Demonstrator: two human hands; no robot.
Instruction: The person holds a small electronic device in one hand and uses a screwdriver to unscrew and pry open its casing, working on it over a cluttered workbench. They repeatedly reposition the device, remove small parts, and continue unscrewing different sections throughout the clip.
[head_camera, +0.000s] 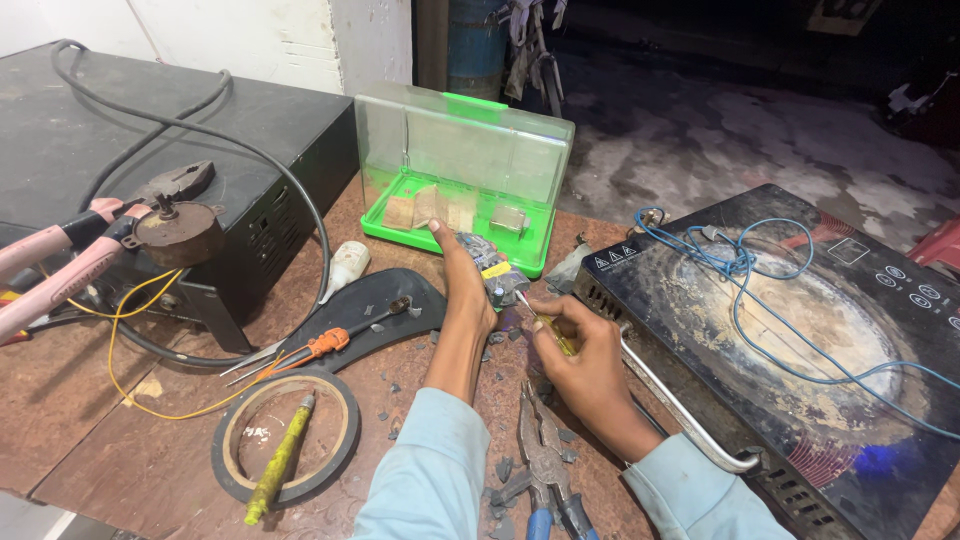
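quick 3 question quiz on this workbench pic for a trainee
1. True or false: the left hand holds a small grey part.
2. What lies inside the black ring? A) yellow-handled tool B) pliers C) blue wire
3. Which hand holds the thin screwdriver?

Key: 1 true; 2 A; 3 the right hand.
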